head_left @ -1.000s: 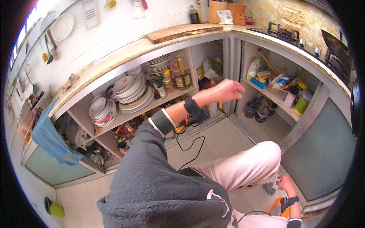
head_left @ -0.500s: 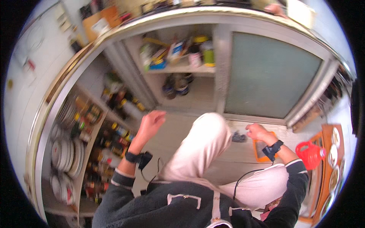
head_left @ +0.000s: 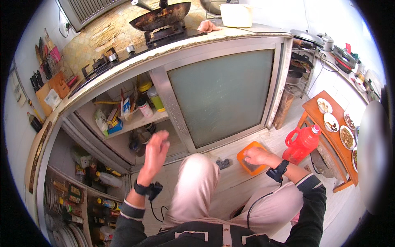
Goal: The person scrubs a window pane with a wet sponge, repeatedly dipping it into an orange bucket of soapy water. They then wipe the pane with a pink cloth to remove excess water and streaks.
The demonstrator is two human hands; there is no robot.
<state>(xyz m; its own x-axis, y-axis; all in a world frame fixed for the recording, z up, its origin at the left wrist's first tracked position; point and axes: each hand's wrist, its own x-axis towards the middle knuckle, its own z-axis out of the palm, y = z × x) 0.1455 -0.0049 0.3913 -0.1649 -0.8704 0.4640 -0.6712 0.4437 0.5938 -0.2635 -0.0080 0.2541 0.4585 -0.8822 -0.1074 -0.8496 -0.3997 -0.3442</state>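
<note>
My left hand [head_left: 154, 154] is raised in front of the cabinet, slightly blurred, its fingers loosely bent with nothing seen in them. Over an orange plastic tray [head_left: 246, 166] on the floor is my right hand [head_left: 256, 155], fingers loosely bent and apart. I see nothing in it and cannot tell whether it touches the tray. A dark grey crumpled rag or scrap [head_left: 223, 164] lies left of the tray. To the right of that hand stands a red plastic jug [head_left: 302, 144]. Ahead is the cabinet's frosted glass sliding door [head_left: 222, 99].
The open cabinet part holds a shelf [head_left: 135, 125] of bottles and packets; stacked plates [head_left: 68, 234] are at lower left. A black wok [head_left: 160, 17] sits on the stove above. Dishes of food [head_left: 324, 106] stand on a wooden table [head_left: 327, 123]. My bent knee [head_left: 197, 173] is between my hands.
My view has swung right and up, so the stove and the wooden table now show more fully. My right hand now appears over the orange tray rather than at its upper left.
</note>
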